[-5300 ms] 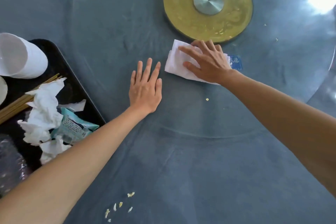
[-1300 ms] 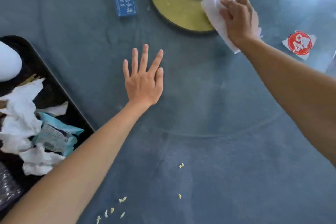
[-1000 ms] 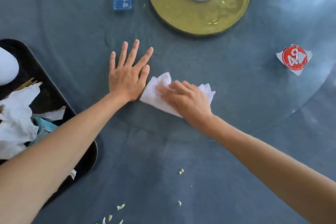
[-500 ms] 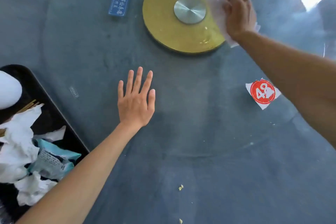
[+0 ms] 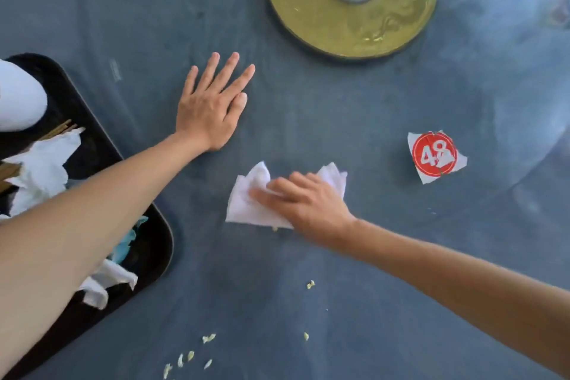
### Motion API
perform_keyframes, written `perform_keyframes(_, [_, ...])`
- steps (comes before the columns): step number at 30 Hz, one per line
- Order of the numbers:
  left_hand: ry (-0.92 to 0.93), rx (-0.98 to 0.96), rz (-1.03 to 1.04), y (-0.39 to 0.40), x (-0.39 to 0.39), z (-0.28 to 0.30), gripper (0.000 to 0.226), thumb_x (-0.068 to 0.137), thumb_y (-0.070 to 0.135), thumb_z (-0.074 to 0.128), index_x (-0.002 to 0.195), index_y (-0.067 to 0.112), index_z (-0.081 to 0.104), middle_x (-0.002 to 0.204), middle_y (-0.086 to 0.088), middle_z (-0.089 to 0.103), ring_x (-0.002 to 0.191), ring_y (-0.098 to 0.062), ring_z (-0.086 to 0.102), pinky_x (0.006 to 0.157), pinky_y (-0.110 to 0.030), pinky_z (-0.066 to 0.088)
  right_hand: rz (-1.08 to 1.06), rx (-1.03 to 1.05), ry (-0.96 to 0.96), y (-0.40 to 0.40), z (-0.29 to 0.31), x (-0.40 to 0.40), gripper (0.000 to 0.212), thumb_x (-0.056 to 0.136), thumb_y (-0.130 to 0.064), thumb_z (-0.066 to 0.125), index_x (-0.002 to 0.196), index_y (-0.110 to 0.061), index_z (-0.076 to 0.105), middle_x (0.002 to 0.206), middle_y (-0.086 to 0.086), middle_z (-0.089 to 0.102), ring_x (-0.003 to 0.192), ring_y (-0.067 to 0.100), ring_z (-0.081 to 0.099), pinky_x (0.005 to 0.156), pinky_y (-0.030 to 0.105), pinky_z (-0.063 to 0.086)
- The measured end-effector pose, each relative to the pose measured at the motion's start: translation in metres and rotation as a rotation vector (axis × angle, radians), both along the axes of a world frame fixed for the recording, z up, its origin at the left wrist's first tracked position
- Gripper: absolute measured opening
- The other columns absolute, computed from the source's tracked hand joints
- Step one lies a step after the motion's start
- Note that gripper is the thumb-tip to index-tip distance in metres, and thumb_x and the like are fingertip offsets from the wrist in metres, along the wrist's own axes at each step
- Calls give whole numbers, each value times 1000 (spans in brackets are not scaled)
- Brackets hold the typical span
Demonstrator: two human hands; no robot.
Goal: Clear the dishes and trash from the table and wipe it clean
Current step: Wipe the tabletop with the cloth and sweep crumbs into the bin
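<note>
Back from the gold disc point(image 5: 351, 18), the right hand point(image 5: 305, 203) now presses a white cloth point(image 5: 253, 200) onto the grey bench point(image 5: 370, 256), well below the disc. Crumpled and creased, the cloth lies under flat fingers point(image 5: 271, 191). Left of the disc, the left hand point(image 5: 209, 108) rests palm-down, fingers spread. Yellowish crumbs point(image 5: 188, 358) lie far below the disc.

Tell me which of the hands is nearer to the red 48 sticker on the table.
Right. The right hand presses the white tissue just left of and below the red 48 sticker, while the left hand lies flat farther left, across the table.
</note>
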State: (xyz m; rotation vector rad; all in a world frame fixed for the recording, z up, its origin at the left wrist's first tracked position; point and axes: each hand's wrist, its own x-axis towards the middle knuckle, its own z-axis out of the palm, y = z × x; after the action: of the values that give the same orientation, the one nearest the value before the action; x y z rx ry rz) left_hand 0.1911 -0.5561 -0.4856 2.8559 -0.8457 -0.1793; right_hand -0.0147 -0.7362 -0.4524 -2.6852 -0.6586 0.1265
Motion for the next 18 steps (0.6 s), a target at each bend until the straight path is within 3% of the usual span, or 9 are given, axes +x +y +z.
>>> perform_keyframes(2, [31, 18, -38, 5, 8, 7, 53, 107, 43, 17, 160, 44, 15, 171, 9, 11, 158, -22, 6, 126, -53, 7, 117, -6, -60, 17, 4, -39, 62, 70, 0, 79, 129, -20, 75, 103, 0, 76, 67, 25, 56, 55, 34, 44])
perform_keyframes(4, [63, 33, -52, 9, 16, 14, 53, 108, 41, 16, 161, 43, 13, 171, 9, 9, 159, -23, 4, 126, -53, 4, 102, 94, -16, 15, 15, -42, 56, 78, 1, 71, 129, -21, 75, 103, 3, 74, 70, 26, 58, 60, 32, 45])
perform_keyframes(6, [90, 22, 2, 7, 16, 21, 53, 109, 35, 20, 162, 36, 16, 172, 6, 8, 159, -25, 3, 126, -56, 4, -86, 255, 22, -7, 30, -13, 52, 93, -11, 50, 136, -34, 68, 107, -1, 66, 86, 21, 56, 76, 35, 40])
perform_keyframes(8, [124, -43, 87, -9, -2, 28, 54, 108, 27, 27, 162, 24, 23, 172, 1, 8, 158, -26, 3, 125, -58, 7, -339, 213, -75, -51, 43, 45, 48, 99, -31, 40, 142, -46, 56, 115, -11, 56, 101, 9, 49, 84, 37, 34])
perform_keyframes(11, [245, -161, 150, -46, -50, 32, 52, 108, 35, 29, 160, 37, 26, 172, 4, 5, 159, -24, -2, 124, -54, 0, -763, 79, -146, -140, 48, 148, 45, 101, -34, 42, 141, -31, 62, 128, 11, 58, 112, 30, 58, 82, 34, 40])
perform_keyframes(14, [144, -78, 108, -56, -73, 19, 51, 107, 43, 22, 158, 50, 20, 172, 9, 7, 159, -24, -1, 126, -53, -1, -1059, -9, -64, -196, 35, 200, 41, 106, -33, 39, 141, -28, 60, 141, 13, 52, 123, 36, 56, 91, 40, 44])
perform_keyframes(16, [54, -56, 88, -49, -68, 10, 51, 107, 43, 22, 158, 49, 21, 171, 9, 12, 159, -25, 6, 126, -54, 5, -1124, -90, -27, -187, 21, 205, 39, 108, -27, 39, 143, -25, 56, 146, 12, 48, 128, 36, 52, 97, 43, 44])
perform_keyframes(18, [15, -58, 57, -43, -57, 2, 51, 108, 43, 21, 159, 47, 19, 171, 10, 13, 158, -25, 8, 125, -55, 6, -993, -120, -53, -158, 14, 195, 39, 106, -21, 42, 143, -22, 56, 140, 13, 51, 123, 36, 53, 95, 44, 46])
